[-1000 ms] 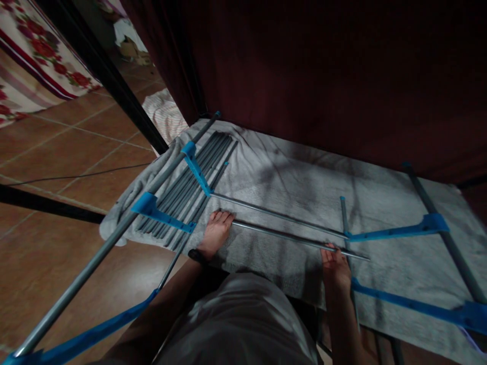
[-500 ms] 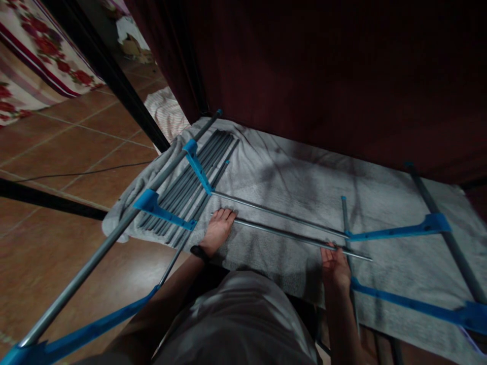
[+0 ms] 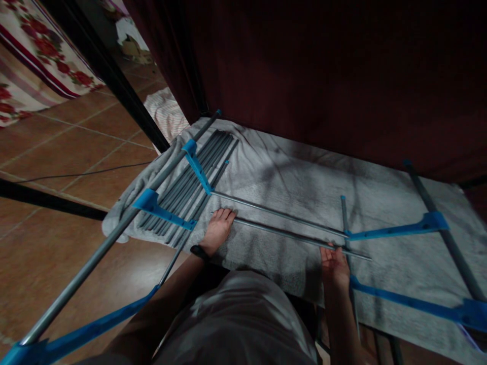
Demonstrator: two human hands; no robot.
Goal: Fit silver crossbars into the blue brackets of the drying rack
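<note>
A long grey metal rod (image 3: 289,235) lies across a grey towel (image 3: 297,187). My left hand (image 3: 218,229) rests at the rod's left end, fingers stretched flat over it. My right hand (image 3: 334,264) is near the rod's right end, fingers curled loosely against it; whether it grips the rod is unclear. A second rod (image 3: 274,213) runs parallel just beyond, joining a blue plastic bracket (image 3: 197,167) on the left to another blue bracket (image 3: 399,230) on the right. A bundle of grey rods (image 3: 190,187) lies on the towel under the left brackets.
A long grey pole (image 3: 114,238) with blue brackets runs from lower left to the towel's far corner. Another pole (image 3: 441,228) and a blue bar (image 3: 414,301) stand at the right. A dark red curtain (image 3: 323,76) hangs behind. Tiled floor (image 3: 57,167) and a floral cloth (image 3: 34,61) lie left.
Almost nothing differs. The view shifted slightly, and both hands stay at the ends of the near rod.
</note>
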